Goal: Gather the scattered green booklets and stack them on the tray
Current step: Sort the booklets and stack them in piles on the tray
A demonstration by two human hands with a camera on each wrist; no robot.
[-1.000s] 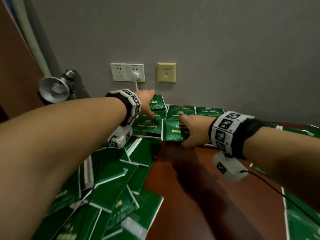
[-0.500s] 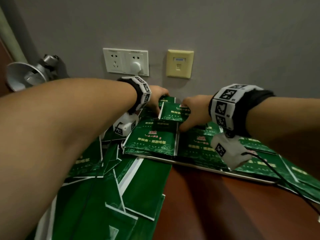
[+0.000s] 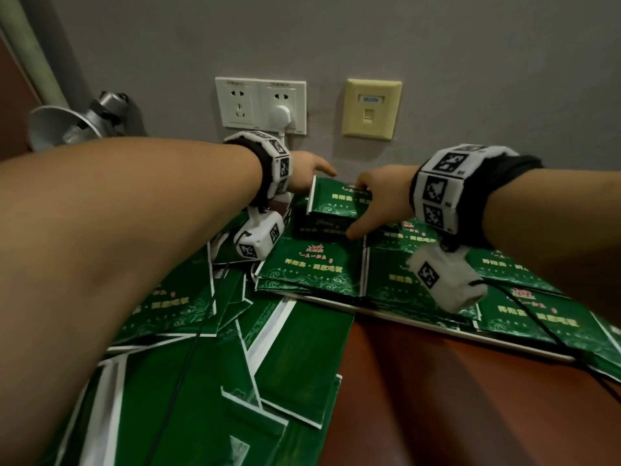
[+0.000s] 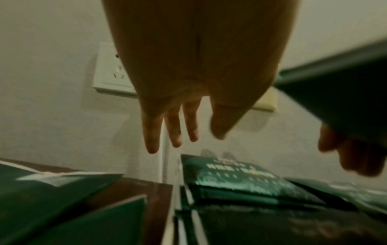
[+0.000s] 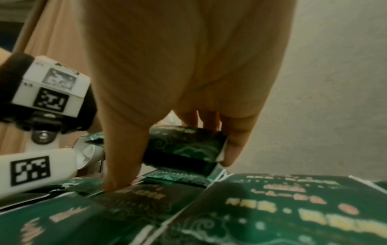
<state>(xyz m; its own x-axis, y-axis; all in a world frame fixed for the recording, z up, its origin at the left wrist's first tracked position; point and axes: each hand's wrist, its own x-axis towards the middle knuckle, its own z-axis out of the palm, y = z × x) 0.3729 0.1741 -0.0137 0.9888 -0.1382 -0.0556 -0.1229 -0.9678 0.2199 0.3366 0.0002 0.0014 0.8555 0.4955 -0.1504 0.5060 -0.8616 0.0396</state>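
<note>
- Right hand (image 3: 379, 196) grips a small stack of green booklets (image 3: 336, 201) near the wall, fingers over the far edge and thumb (image 5: 119, 154) down the near side, the thumb tip touching the booklet lying beneath.
- From the right wrist camera, the held stack (image 5: 184, 145) sits raised and tilted above the booklets under it.
- Left hand (image 3: 307, 174) hangs open just left of that stack, fingers (image 4: 151, 132) straight and spread, holding nothing; the left wrist view shows it hovering clear of the booklets below.
- Rows of face-up booklets (image 3: 316, 270) with gold lettering and pale cloud patterns lie on the tray (image 3: 420, 319), of which only a thin pale front rim shows.
- More booklets (image 3: 188, 364) sprawl in a loose, overlapping heap on the reddish-brown table (image 3: 437, 398), left of the tray and under the left forearm.
- Both wrists wear black bands with white marker blocks, a white camera unit (image 3: 258, 237) slung under the left and another (image 3: 447, 277) under the right, each trailing a black cable.
- On the grey wall (image 3: 470, 62) behind, a white double socket (image 3: 260, 105) holds a white plug (image 3: 280, 114); a cream data outlet (image 3: 371, 109) sits to its right.
- A grey lamp shade (image 3: 57, 127) leans at the far left.
</note>
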